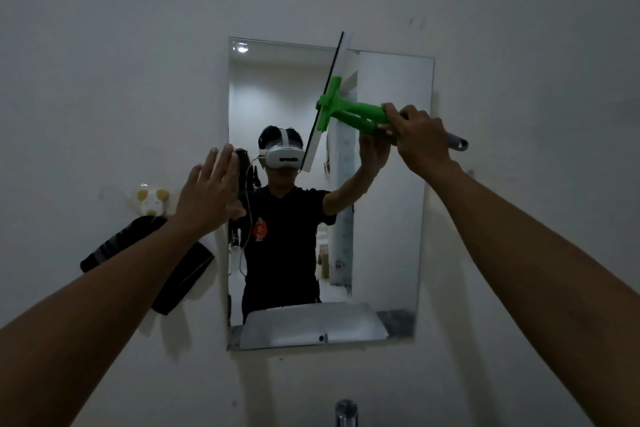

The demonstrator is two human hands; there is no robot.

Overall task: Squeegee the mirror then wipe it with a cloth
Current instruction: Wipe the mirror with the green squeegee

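Green squeegee point(341, 111) gripped by right hand point(420, 137), blade tilted across mirror point(388, 218) near its top edge; left hand point(207, 192) spread flat at mirror's left edge; dark cloth point(180, 274) hanging on grey wall point(104, 62) beside.

Bare forearms, black tee w/ orange print, white headset point(282, 157)

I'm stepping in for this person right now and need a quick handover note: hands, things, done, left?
Right hand grips the green squeegee by its handle, blade steeply tilted against the upper middle of the mirror.
Left hand is open, fingers straight, at the mirror's left edge.
A dark cloth hangs on the wall left of the mirror.
Done: squeegeeing is under way.
Left: finish the strokes, then wipe with the cloth.
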